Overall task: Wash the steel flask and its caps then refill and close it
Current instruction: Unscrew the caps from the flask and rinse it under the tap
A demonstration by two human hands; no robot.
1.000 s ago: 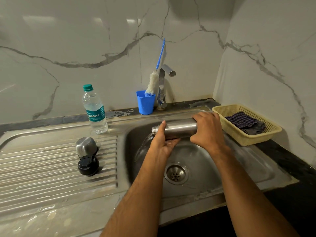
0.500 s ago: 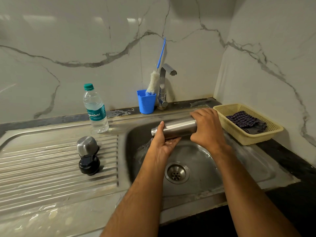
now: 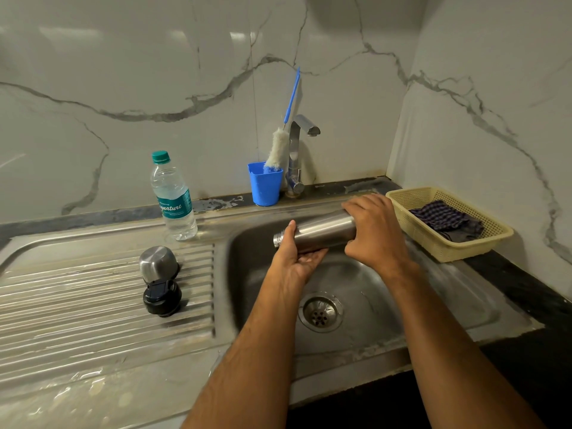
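Water bottle (image 3: 173, 196) label reads "Signature", partly legible.

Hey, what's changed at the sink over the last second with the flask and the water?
The water that was pouring from the steel flask mouth into the sink has stopped; none shows now. The flask stays level over the basin, mouth to the left, left hand cupping it near the neck, right hand holding the base. The steel cap and black cap have not moved on the drainboard.
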